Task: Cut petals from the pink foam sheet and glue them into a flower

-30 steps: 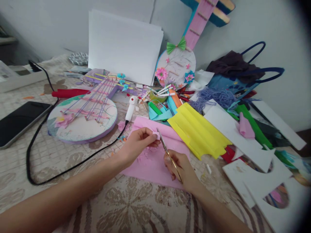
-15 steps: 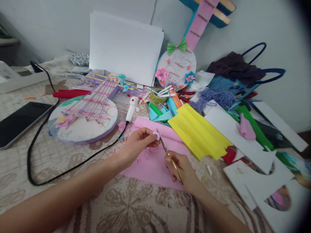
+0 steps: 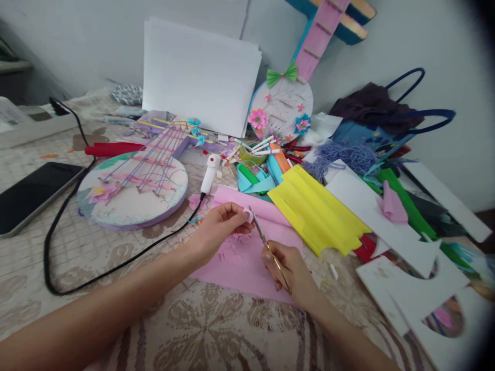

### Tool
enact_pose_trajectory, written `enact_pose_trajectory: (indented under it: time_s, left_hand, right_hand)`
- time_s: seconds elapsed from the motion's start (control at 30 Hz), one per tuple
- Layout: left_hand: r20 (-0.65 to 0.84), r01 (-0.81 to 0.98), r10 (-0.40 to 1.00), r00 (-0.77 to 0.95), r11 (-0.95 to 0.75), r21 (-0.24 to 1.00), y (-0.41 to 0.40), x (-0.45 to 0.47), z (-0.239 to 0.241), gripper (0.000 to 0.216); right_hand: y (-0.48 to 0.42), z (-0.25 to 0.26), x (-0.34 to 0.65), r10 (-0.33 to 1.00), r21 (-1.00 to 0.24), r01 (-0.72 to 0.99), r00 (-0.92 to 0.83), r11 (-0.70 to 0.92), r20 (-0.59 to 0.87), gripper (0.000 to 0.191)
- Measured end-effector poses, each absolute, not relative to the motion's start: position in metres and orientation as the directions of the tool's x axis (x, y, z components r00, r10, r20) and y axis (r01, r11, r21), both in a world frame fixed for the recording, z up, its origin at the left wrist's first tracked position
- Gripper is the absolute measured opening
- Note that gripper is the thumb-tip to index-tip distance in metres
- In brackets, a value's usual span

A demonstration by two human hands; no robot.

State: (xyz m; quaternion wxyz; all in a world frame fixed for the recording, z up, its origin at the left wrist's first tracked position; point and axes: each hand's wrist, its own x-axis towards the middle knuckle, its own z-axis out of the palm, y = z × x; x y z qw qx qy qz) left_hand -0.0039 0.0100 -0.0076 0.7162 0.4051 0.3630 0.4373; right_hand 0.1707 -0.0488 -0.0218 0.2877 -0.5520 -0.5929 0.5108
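Observation:
My left hand (image 3: 218,229) pinches a small pink foam piece (image 3: 246,213) between thumb and fingers. My right hand (image 3: 291,273) grips slim gold scissors (image 3: 265,242), and the blade tips meet the pink piece. Both hands hover over a pink foam sheet (image 3: 247,257) lying flat on the patterned cloth. Small pink cut-out shapes lie on that sheet under my left hand.
A decorated foam guitar (image 3: 135,183) lies left, with a white glue gun (image 3: 209,172) and its black cable (image 3: 77,268). A phone (image 3: 31,193) rests far left. Yellow foam sheets (image 3: 317,208), white foam cut-outs (image 3: 410,268), pens and a blue bag (image 3: 379,134) crowd the right.
Almost nothing has changed. My hands stay in place with the scissors at the pink piece; the view has shifted very slightly.

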Motion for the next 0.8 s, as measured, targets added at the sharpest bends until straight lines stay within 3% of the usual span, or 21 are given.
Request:
enact_pose_trajectory:
  time_s: [0.33, 0.57, 0.8]
  left_hand:
    - [-0.166, -0.331, 0.92, 0.356, 0.291, 0.898, 0.013, -0.005, -0.005, 0.015]
    - [-0.155, -0.305, 0.893, 0.422, 0.301, 0.903, 0.014, -0.007, -0.004, 0.015]
    - [-0.165, -0.286, 0.891, 0.422, 0.304, 0.909, 0.015, -0.006, -0.003, 0.016]
  right_hand:
    - [-0.048, -0.02, 0.169, 0.948, -0.913, 0.384, -0.215, -0.141, -0.237, 0.034]
    - [-0.05, -0.012, 0.171, 0.89, -0.951, 0.223, -0.358, -0.214, -0.284, 0.047]
    - [-0.048, -0.01, 0.173, 0.895, -0.939, 0.29, -0.347, -0.183, -0.282, 0.05]
